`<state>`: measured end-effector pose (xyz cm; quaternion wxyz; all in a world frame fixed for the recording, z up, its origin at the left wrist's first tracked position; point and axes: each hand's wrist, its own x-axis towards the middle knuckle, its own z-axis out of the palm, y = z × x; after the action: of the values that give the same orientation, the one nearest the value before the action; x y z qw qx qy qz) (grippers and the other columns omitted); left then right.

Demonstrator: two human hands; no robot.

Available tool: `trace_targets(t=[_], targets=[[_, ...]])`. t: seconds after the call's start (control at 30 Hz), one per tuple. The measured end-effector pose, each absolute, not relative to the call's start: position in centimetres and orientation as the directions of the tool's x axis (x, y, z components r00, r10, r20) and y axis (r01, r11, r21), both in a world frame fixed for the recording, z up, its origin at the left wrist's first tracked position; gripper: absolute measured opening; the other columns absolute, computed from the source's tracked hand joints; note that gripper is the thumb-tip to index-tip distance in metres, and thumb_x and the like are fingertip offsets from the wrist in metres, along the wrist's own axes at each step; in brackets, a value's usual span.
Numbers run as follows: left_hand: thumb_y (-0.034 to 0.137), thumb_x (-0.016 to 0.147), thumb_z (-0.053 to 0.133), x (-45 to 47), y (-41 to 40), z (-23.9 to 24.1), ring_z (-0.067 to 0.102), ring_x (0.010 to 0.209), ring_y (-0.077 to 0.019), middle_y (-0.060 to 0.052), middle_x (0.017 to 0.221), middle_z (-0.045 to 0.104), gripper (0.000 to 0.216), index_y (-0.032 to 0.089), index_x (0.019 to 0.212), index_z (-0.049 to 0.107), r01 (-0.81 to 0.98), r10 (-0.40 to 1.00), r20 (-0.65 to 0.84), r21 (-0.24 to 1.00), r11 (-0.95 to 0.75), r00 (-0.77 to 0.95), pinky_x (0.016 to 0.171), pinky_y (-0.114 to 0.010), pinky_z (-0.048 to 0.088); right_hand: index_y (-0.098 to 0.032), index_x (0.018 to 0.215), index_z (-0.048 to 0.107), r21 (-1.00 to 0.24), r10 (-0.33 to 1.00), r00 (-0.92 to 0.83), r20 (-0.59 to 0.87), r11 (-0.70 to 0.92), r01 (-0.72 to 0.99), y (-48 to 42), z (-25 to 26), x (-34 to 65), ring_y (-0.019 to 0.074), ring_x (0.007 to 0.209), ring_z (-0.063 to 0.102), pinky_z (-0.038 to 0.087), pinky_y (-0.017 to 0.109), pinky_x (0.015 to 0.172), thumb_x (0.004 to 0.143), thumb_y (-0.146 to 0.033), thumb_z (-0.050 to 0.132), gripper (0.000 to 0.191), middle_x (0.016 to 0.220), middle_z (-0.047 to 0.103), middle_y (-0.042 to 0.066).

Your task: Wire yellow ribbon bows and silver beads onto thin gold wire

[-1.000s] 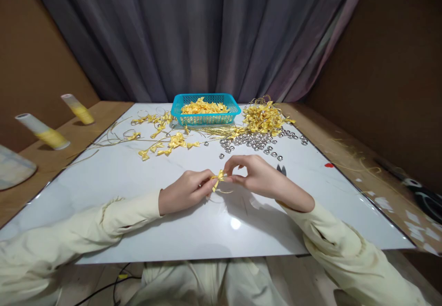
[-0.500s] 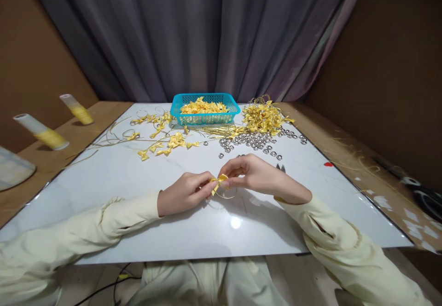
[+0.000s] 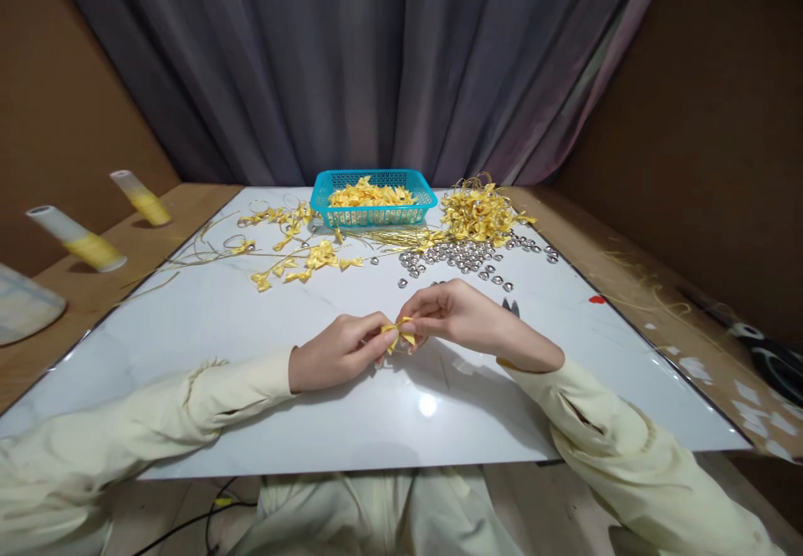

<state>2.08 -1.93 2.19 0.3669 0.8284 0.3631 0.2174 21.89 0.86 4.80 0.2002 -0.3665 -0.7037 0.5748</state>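
Observation:
Both my hands meet over the middle of the white table (image 3: 188, 347). My left hand (image 3: 339, 351) pinches a small yellow ribbon bow (image 3: 396, 332) from the left. My right hand (image 3: 461, 315) pinches the same bow from the right, fingers curled close around it. Cream sleeves cover both forearms. Beyond my right hand lies a scatter of small silver bells (image 3: 467, 257).
A turquoise basket (image 3: 374, 210) full of yellow bows stands at the far middle. A heap of yellow bows with gold cord (image 3: 480, 209) lies to its right, loose bows on cords (image 3: 294, 259) to its left. Two thread spools (image 3: 75, 238) lie on the left wooden ledge. Scissors (image 3: 511, 307) peek out behind my right hand.
My right hand has closed in onto the bow, and the thin cord loop that showed below the bow is no longer visible. My left hand has hardly moved.

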Motion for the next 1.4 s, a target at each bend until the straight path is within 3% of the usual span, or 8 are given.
trace_targets(t=[0.13,0.27,0.37,0.47,0.8,1.1,1.27,1.4], targets=[[0.034,0.091,0.037,2.0,-2.0,2.6,0.043,0.047,-0.0062,0.003,0.056,0.052,0.027,0.015,0.078,0.052,0.388,0.762,0.05,0.838,-0.383,0.645,0.049,-0.018,0.035,-0.013,0.081,0.06,-0.944,0.721,-0.682,-0.125,0.126,0.306,1.2,4.9,22.2,0.0124,0.063,0.062,0.05,0.026,0.065,0.075,-0.028,0.062,0.017,0.067,0.066,0.003],[0.038,0.089,0.042,2.0,-1.9,2.5,0.036,0.042,-0.0041,0.004,0.056,0.05,0.028,0.014,0.077,0.051,0.262,0.774,-0.06,0.955,-0.14,0.631,0.042,-0.017,0.029,-0.013,0.091,0.059,-0.903,0.778,-0.628,-0.008,0.264,0.339,1.4,5.6,22.6,0.0119,0.07,0.061,0.049,0.026,0.071,0.074,-0.021,0.062,0.02,0.077,0.065,0.004],[0.04,0.087,0.045,2.0,-1.6,2.1,0.031,0.039,-0.0026,0.005,0.055,0.049,0.029,0.014,0.075,0.048,0.143,0.786,-0.12,0.989,0.041,0.606,0.039,-0.017,0.023,-0.013,0.085,0.061,-0.835,0.833,-0.534,0.141,0.39,0.388,1.3,6.1,22.7,0.0111,0.067,0.057,0.047,0.025,0.068,0.074,-0.023,0.062,0.014,0.077,0.064,0.004],[0.04,0.086,0.047,2.1,-1.4,1.8,0.028,0.038,-0.0019,0.005,0.053,0.047,0.029,0.014,0.073,0.046,0.073,0.811,-0.138,0.99,0.117,0.569,0.038,-0.017,0.019,-0.013,0.076,0.062,-0.814,0.855,-0.494,0.16,0.398,0.424,1.2,6.2,22.7,0.0109,0.064,0.055,0.045,0.024,0.063,0.074,-0.028,0.062,0.015,0.073,0.062,0.004],[0.037,0.088,0.043,2.1,-1.4,0.7,0.039,0.046,-0.0056,0.004,0.054,0.049,0.029,0.015,0.07,0.049,0.298,0.907,0.105,0.923,-0.241,0.409,0.046,-0.019,0.03,-0.013,0.077,0.068,-0.799,0.901,-0.413,0.131,0.343,0.494,0.2,3.9,20.4,0.0099,0.058,0.049,0.039,0.023,0.057,0.07,-0.02,0.064,0.011,0.063,0.059,0.001],[0.029,0.088,0.039,2.0,-1.4,0.6,0.044,0.045,-0.0064,0.005,0.052,0.049,0.026,0.016,0.068,0.048,0.419,0.868,0.229,0.803,-0.424,0.44,0.049,-0.018,0.034,-0.012,0.072,0.062,-0.955,0.891,-0.415,-0.184,-0.064,0.288,0.1,3.4,19.6,0.0055,0.052,0.041,0.031,0.018,0.048,0.065,-0.022,0.065,0.013,0.058,0.049,-0.004],[0.029,0.087,0.039,2.1,-1.3,0.4,0.043,0.045,-0.0064,0.005,0.051,0.049,0.025,0.016,0.067,0.047,0.455,0.88,0.241,0.783,-0.425,0.408,0.049,-0.018,0.035,-0.015,0.067,0.052,-0.881,0.595,-0.676,-0.435,-0.434,0.186,0.6,4.4,20.5,0.0028,0.04,0.022,0.011,0.016,0.037,0.067,-0.024,0.063,0.013,0.046,0.034,-0.009],[0.03,0.087,0.04,2.1,-1.2,0.3,0.045,0.044,-0.0064,0.005,0.05,0.048,0.027,0.016,0.065,0.045,0.429,0.894,0.228,0.813,-0.393,0.387,0.049,-0.017,0.036,-0.016,0.063,0.047,-0.865,0.485,-0.749,-0.451,-0.443,0.234,0.4,5.9,21.7,0.0015,0.036,0.016,0.011,0.016,0.037,0.069,-0.023,0.064,0.02,0.038,0.027,-0.012]])
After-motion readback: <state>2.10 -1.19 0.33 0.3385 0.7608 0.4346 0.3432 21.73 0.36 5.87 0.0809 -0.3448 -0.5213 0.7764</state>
